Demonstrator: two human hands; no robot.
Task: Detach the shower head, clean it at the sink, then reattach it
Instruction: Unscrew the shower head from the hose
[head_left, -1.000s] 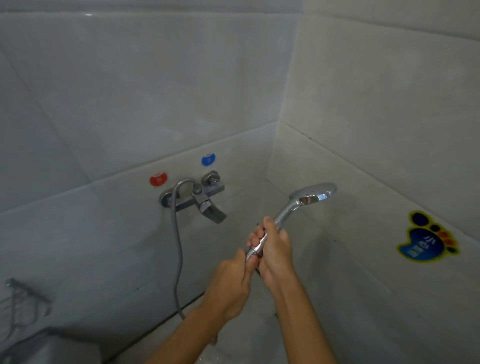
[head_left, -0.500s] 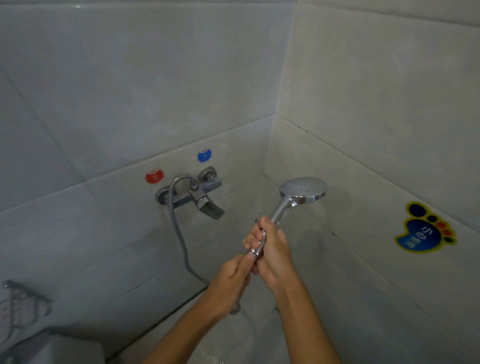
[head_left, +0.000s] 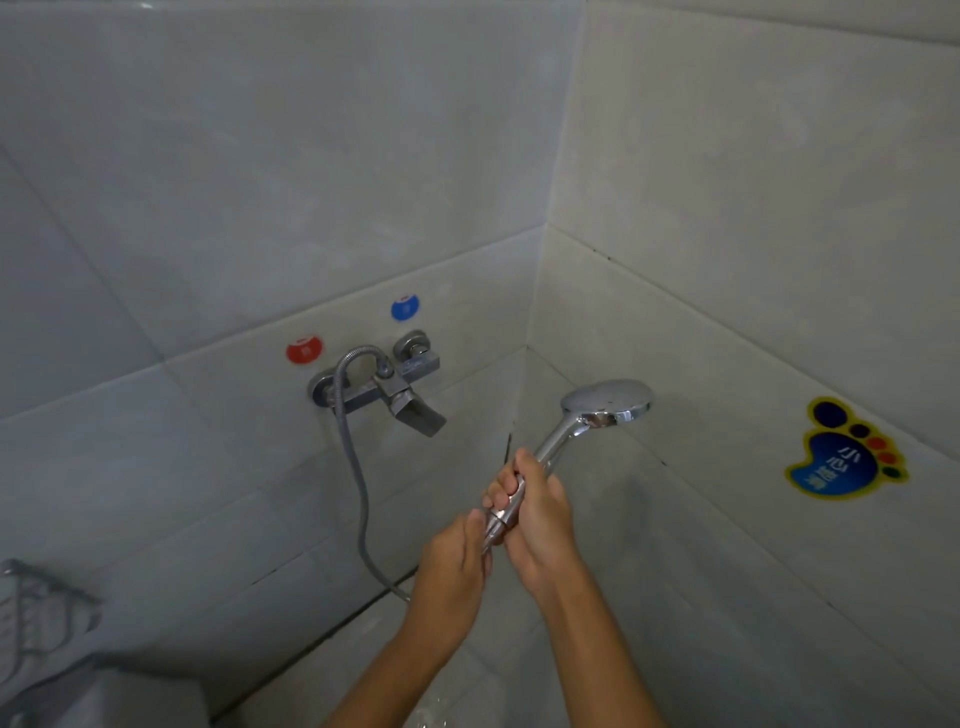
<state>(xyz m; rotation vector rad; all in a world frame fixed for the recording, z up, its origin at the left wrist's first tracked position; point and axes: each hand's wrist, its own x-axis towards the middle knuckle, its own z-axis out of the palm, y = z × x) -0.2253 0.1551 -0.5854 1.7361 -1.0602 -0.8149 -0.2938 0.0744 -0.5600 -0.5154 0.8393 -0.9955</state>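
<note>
A chrome shower head (head_left: 607, 402) points up and to the right in the corner of the tiled shower. My right hand (head_left: 537, 517) grips its handle from the right. My left hand (head_left: 454, 564) sits just below and pinches the hose nut (head_left: 493, 529) at the handle's lower end. The grey metal hose (head_left: 358, 483) loops down from the wall faucet (head_left: 387, 387) and runs behind my left hand.
Red (head_left: 304, 351) and blue (head_left: 404, 307) round stickers mark the wall above the faucet. A foot-shaped sticker (head_left: 844, 449) is on the right wall. A wire rack (head_left: 39, 618) hangs at the lower left. Tiled walls close in on both sides.
The shower head has turned about its handle, so its flat spray face now shows from above. The hose has swung lower and toward my hands. Both hands keep their hold.
</note>
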